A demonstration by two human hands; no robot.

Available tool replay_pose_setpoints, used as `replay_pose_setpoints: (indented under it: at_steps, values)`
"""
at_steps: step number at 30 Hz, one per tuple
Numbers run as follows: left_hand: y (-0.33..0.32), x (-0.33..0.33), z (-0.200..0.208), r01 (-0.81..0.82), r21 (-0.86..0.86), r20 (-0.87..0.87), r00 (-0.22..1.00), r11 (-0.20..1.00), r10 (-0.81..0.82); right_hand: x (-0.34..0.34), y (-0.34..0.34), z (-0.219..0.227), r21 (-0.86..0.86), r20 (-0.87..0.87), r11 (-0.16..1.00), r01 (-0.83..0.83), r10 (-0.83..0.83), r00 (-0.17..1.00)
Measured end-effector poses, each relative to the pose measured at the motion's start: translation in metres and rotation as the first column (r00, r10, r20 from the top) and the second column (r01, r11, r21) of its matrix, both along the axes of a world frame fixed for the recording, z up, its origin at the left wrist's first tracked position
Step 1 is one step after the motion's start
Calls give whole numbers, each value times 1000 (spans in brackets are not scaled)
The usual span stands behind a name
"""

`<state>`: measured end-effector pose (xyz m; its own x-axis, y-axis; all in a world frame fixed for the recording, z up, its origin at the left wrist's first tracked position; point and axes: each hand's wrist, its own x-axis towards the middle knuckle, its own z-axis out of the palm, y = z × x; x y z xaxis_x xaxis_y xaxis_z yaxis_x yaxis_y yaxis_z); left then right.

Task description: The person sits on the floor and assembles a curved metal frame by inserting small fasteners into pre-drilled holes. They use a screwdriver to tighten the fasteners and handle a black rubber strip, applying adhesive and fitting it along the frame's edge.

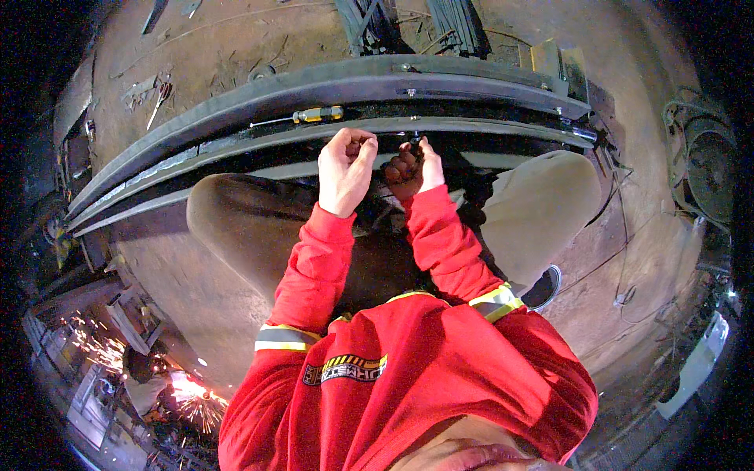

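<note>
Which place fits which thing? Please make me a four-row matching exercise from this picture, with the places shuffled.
1. Yellow-and-black-handled screwdriver
2. Slim red-handled metal tool
3. Bright orange sparks
4. Bare left hand

A. On the brown floor, upper left
B. Close beside the bare right hand
C. Amid long dark metal rails
D. Lower left of the picture

Pairs: 1-C; 2-A; 3-D; 4-B

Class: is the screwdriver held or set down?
Set down: the screwdriver lies along the steel beam, outside the left hand and right hand.
</note>
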<state>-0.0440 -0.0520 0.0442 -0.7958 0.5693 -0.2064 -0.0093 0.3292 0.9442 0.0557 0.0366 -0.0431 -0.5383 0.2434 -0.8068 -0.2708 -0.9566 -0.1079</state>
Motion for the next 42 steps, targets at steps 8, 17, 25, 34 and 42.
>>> replay_pose_setpoints:
  at_steps: [8, 17, 25, 34, 42]
  values:
    - [4, 6, -10, 191, -238, -12, 980, 952, -199, -4, 17, 50, -216, 113, 976, 12, 13, 993]
    - [9, 6, -25, 251, -179, 17, 968, 951, -252, -4, 6, 9, -75, -47, 997, 11, -15, 999]
    - [19, 10, -40, 247, -148, 200, 956, 958, -215, 0, 5, -16, -52, -126, 990, 131, -136, 983]
    - [38, 23, -59, 218, -180, -134, 961, 959, -243, 8, -10, -78, 197, 102, 980, 15, -35, 994]
    - [38, 28, -60, 144, -24, 143, 980, 989, -139, -3, -26, -28, 133, -237, 964, 231, -195, 952]
